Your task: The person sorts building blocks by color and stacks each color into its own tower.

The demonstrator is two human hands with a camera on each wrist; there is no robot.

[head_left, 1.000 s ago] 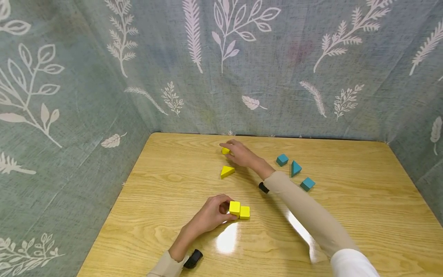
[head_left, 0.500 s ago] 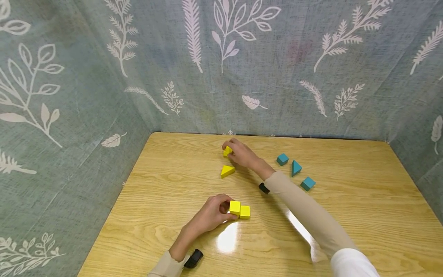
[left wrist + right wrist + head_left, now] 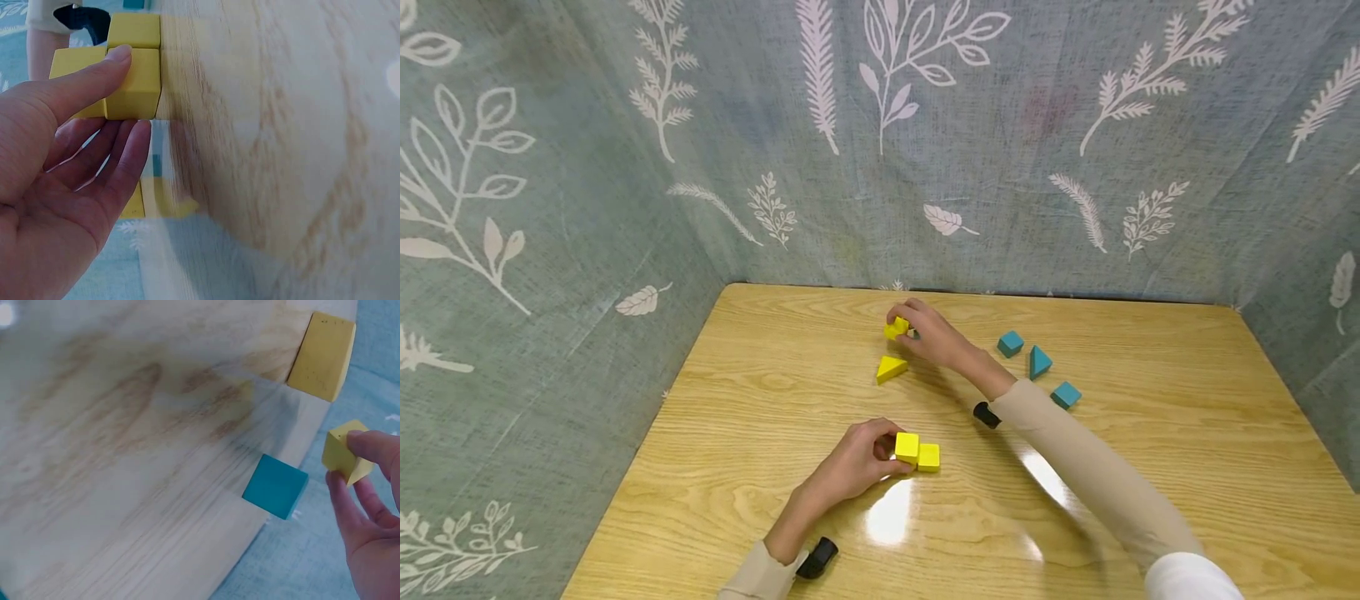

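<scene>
My left hand (image 3: 859,460) holds a two-high stack of yellow cubes, its thumb lying along the lower cube (image 3: 140,94) in the left wrist view. The upper cube (image 3: 907,443) partly hides the lower one from the head. Right against the stack's side stands another yellow cube (image 3: 929,457). Farther back, my right hand (image 3: 934,337) pinches a small yellow block (image 3: 344,450) between thumb and fingers. Near it lie a yellow triangular block (image 3: 892,369) and a teal cube (image 3: 275,486), mostly hidden behind the hand in the head view.
Two teal cubes (image 3: 1011,344) and a teal triangular block (image 3: 1040,362) lie right of the right hand, close to its forearm. The wooden table (image 3: 760,392) ends at patterned curtains (image 3: 850,208) behind and at both sides.
My right hand has closed its fingers on the small yellow block and shifted slightly right with it, bringing a bit of teal into view. The left hand and its cubes have stayed put.
</scene>
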